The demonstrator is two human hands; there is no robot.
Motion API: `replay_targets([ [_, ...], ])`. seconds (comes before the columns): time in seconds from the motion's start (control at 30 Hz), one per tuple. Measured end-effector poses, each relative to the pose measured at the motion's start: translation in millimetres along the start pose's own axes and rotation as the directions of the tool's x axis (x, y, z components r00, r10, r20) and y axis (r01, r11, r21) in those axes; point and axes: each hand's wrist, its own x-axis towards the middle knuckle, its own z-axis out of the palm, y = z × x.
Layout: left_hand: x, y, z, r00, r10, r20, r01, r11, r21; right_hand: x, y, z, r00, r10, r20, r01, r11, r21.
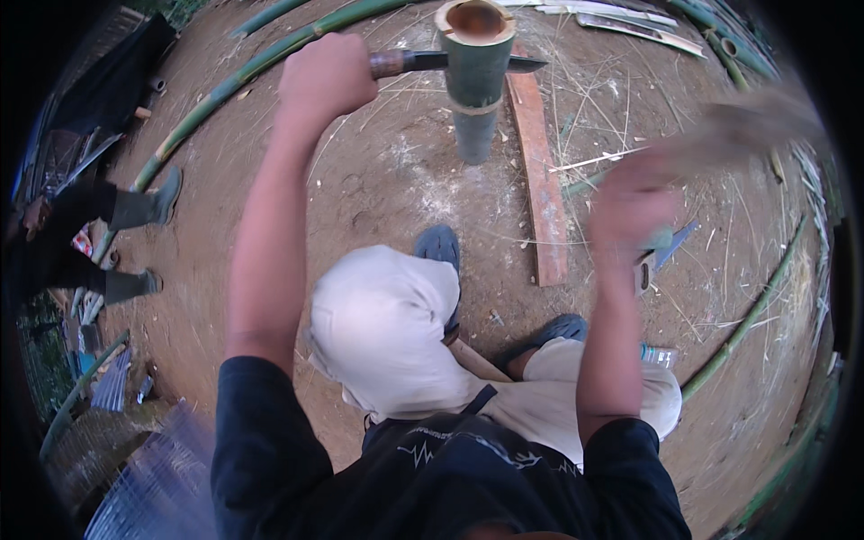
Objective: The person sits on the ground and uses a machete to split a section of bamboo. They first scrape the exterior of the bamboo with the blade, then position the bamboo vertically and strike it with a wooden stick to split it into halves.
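My left hand (328,79) is closed round the wooden handle of a long dark-bladed knife (423,61), held level. Its blade crosses an upright green bamboo section (475,79), and the tip shows on the right. Whether the blade is sunk in the wall or lies behind it, I cannot tell. The bamboo's open top faces me, with a pale cut rim and brown hollow. Off to the right, my right hand (633,202) is raised and smeared by motion. It grips a thick, club-like wooden stick (751,126), also blurred, apart from knife and bamboo.
A reddish plank (540,198) lies beside the bamboo. Below my right hand is what looks like a handsaw (673,245). Long bamboo poles (225,94) curve along the left; split strips (643,31) lie at the back. Another person's boots (144,202) stand at left.
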Motion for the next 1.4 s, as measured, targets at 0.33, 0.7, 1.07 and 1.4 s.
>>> replay_targets([
  [0.33,-22,-16,3,0.997,-0.036,0.061,0.035,0.999,0.025,43,-59,-26,0.722,0.369,0.585,-0.374,0.920,-0.118],
  [0.7,-17,-25,23,0.999,0.016,-0.036,-0.014,0.998,0.060,-71,15,26,0.581,0.475,0.660,-0.271,0.878,-0.394],
  [1.07,-29,-41,32,0.993,-0.117,0.027,0.116,0.992,0.040,-93,5,46,0.647,0.330,0.687,-0.283,0.941,-0.186],
  [1.4,-26,-29,19,0.995,-0.088,0.039,0.084,0.991,0.103,-80,-17,45,0.836,0.334,0.435,-0.433,0.888,0.152],
])
